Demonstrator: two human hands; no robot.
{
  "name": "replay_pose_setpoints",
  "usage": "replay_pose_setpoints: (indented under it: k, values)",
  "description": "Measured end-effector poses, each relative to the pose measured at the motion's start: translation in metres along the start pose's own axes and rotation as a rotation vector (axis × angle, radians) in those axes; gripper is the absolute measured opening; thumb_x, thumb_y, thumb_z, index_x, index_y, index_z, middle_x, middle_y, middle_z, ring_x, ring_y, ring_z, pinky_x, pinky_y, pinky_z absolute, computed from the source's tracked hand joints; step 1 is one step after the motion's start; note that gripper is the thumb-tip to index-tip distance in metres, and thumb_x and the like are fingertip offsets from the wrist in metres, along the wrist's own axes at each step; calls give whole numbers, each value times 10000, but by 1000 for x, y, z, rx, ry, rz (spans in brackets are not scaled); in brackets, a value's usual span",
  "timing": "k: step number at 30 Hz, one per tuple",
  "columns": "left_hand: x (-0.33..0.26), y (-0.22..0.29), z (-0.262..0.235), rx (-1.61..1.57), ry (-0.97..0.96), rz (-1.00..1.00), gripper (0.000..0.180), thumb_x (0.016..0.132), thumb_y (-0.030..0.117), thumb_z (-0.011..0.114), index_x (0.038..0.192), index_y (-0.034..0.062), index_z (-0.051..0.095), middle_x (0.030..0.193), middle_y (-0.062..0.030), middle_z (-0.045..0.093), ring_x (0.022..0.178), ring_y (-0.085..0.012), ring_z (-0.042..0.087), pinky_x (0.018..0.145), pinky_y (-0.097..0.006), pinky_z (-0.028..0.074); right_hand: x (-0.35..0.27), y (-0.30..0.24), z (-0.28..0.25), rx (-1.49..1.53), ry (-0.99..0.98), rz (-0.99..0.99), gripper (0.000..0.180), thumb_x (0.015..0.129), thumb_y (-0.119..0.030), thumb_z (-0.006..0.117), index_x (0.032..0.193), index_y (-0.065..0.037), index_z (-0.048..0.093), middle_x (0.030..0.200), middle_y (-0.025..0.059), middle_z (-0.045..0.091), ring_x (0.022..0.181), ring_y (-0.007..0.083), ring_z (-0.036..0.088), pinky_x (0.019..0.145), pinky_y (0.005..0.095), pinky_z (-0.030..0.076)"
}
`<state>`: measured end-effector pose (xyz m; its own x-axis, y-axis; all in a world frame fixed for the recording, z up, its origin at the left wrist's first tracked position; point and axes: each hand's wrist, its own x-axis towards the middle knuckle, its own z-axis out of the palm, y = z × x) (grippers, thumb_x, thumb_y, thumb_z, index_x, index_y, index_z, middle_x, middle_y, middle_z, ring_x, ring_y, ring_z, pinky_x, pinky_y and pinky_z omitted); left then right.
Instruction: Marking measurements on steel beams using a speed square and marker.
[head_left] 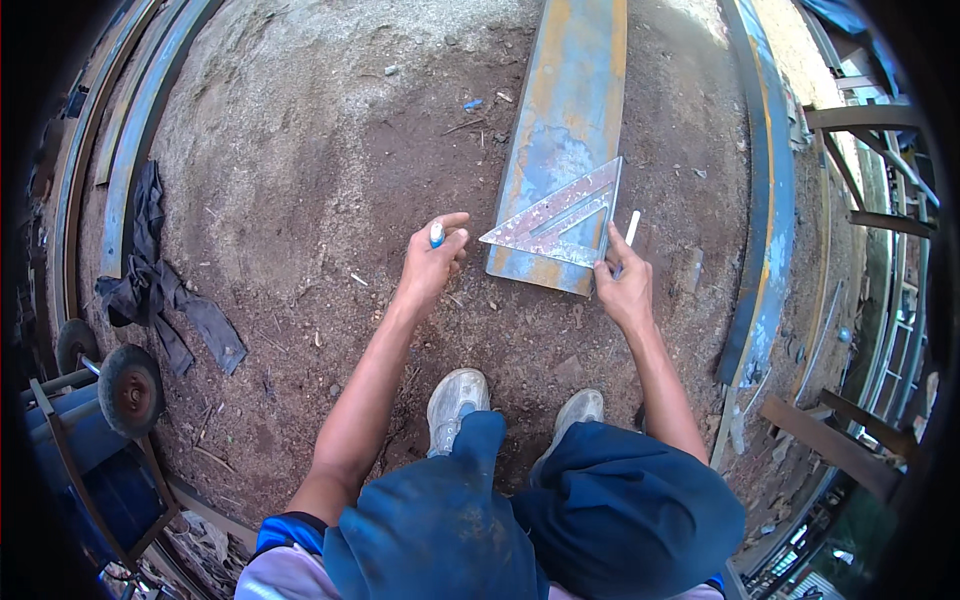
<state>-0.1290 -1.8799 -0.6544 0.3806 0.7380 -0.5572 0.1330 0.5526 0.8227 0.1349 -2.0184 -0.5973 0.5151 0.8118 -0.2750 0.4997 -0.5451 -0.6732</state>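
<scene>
At the centre right of the frame, a triangle ruler (552,207) is laid across the near end of a rusty metal beam (574,80). Its right edge is touched by the fingertips of the right hand (625,280), in whose curled grip a white pen (632,228) is held. By the half-curled left hand (432,258), a small blue-and-white piece (437,235) (perhaps a cap) is gripped near the centre.

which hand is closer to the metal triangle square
Right. The right hand is at the right edge of the triangle square, touching it; the left hand is apart from it, left of its pointed corner.
</scene>
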Motion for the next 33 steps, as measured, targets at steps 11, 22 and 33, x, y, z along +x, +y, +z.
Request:
replay_pose_setpoints:
  k: [11, 22, 33]
  values:
    - [-17, 5, 18, 653, -121, 231, 499, 989, 247, 674, 1437, 55, 571, 1291, -232, 694, 1233, -381, 658, 1038, -464, 497, -39, 22, -2, 91, -111, -93, 717, 870, 88, 669, 1543, -46, 464, 1225, 240, 728, 1158, 276, 712, 1009, 376, 563]
    - [-37, 15, 18, 620, -175, 248, 556, 976, 68, 654, 1510, 118, 508, 1079, -147, 694, 1032, -329, 696, 928, -466, 529, -41, 61, 4, -6, 15, -419, 422, 872, -24, 775, 1285, -83, 712, 1206, 203, 734, 1141, 347, 717, 920, 402, 609]
    - [-27, -31, 13, 805, -67, 838, 582, 854, -9, 734, 1401, 169, 646, 1004, -112, 690, 884, -312, 696, 742, -435, 572, -40, 63, 11, -65, 72, -494, 417, 851, -64, 814, 1258, -96, 729, 1111, 248, 738, 1007, 379, 750, 791, 421, 624]
